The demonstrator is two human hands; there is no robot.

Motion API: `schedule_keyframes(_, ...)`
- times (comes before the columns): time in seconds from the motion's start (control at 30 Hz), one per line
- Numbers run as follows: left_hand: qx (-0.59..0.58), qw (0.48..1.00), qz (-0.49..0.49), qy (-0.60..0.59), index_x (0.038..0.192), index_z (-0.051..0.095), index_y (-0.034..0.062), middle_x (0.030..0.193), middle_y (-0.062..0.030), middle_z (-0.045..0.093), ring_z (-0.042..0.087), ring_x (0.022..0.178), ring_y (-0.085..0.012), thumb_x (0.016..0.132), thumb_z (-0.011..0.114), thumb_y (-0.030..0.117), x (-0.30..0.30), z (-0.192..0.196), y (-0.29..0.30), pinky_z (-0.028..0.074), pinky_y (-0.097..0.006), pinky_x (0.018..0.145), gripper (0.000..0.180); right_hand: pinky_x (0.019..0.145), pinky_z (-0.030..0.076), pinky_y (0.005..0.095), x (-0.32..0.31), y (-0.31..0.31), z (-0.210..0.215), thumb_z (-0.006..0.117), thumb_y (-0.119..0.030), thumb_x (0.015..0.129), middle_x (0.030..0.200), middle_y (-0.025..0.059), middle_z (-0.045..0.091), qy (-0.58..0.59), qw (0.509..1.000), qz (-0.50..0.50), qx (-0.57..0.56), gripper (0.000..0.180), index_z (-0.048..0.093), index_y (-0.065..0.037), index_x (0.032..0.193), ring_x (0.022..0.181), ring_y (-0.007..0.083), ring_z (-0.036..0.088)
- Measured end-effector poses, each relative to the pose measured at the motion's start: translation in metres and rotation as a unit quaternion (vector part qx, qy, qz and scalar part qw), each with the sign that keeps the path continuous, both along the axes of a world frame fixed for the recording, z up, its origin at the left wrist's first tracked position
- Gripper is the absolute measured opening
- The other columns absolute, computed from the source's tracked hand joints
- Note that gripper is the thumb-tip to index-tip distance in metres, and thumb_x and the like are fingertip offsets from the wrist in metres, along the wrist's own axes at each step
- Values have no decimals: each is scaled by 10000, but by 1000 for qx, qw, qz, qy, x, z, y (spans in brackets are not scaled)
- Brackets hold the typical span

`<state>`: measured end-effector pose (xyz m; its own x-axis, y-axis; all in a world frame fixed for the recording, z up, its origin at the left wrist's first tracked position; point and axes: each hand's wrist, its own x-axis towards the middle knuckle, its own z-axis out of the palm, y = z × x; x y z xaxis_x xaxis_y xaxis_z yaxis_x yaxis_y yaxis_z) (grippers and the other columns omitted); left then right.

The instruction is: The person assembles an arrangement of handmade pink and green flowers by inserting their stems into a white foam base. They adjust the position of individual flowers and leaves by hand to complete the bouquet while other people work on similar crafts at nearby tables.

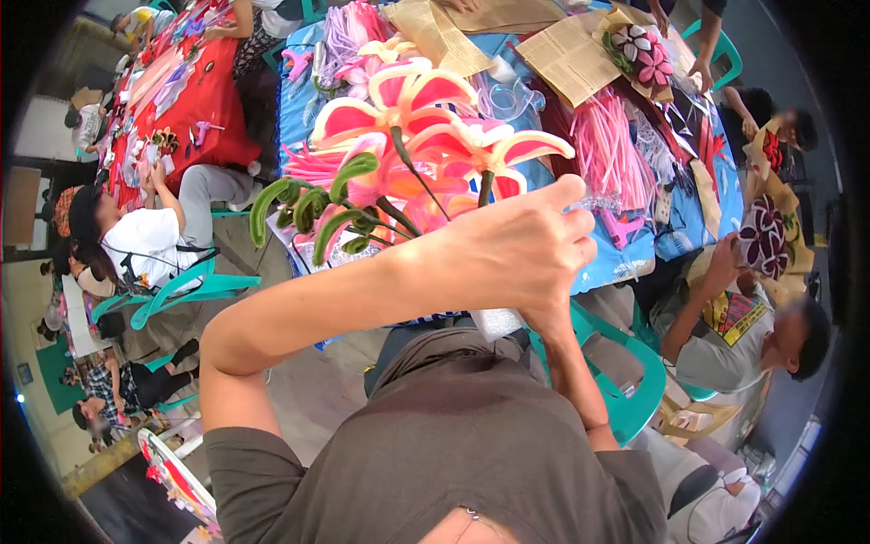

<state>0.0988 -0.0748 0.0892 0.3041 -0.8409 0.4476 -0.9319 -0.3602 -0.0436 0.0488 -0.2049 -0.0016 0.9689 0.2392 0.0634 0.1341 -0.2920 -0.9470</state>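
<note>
My left forearm crosses in front of me, and my left hand (pixel 535 240) is curled closed at its end, its fingers bent away to the right. What it grips is hidden behind the knuckles. My right forearm (pixel 580 376) rises to meet it; the right hand is mostly hidden behind the left. Just beyond the hands stands a bunch of large fuzzy pipe-cleaner lilies (pixel 435 104) in pink, white and orange. Dark stems and curled green pipe-cleaner buds (pixel 308 204) lean to the left. Below my left hand, a white wrapped piece (pixel 497 324) sticks out.
A blue-covered table (pixel 625 267) holds bundles of pink pipe cleaners (pixel 607 150), brown printed paper (pixel 575 59), a pink glue gun (pixel 622 228) and a finished flower bouquet (pixel 648 54). Green chairs (pixel 634 381) stand nearby. Other people work at right and at a red-covered table (pixel 213 113).
</note>
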Motion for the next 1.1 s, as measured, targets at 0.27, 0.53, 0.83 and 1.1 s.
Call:
schedule_keyframes(0.27,-201,970,135,15,662,594,81,706,-6,503,505,735,-177,595,612,160,-33,0,-11,388,-332,697,105,727,443,294,-10,14,-13,609,-23,751,951,112,562,54,980,-80,174,273,539,16,1012,873,196,545)
schedule_keyframes(0.53,-417,765,342,353,1199,343,-1,1066,-179,445,447,987,-329,615,774,331,-120,-111,12,397,-400,820,799,666,429,256,3,8,-7,640,30,726,807,109,609,-30,983,-56,172,137,634,39,863,755,174,560)
schedule_keyframes(0.83,-533,675,218,460,1366,19,2,1250,-159,379,387,1168,-268,755,678,259,-94,-119,-7,294,-359,969,935,695,436,272,-4,24,-12,642,-8,736,905,117,585,-84,981,-61,163,165,637,28,896,806,181,545)
schedule_keyframes(1.1,-481,769,265,327,1358,48,-35,1239,-240,394,417,1129,-391,753,544,-7,-91,-140,-1,333,-412,943,783,713,448,277,-1,28,-10,644,-2,741,940,109,584,-76,986,-93,120,139,653,-10,879,860,180,534)
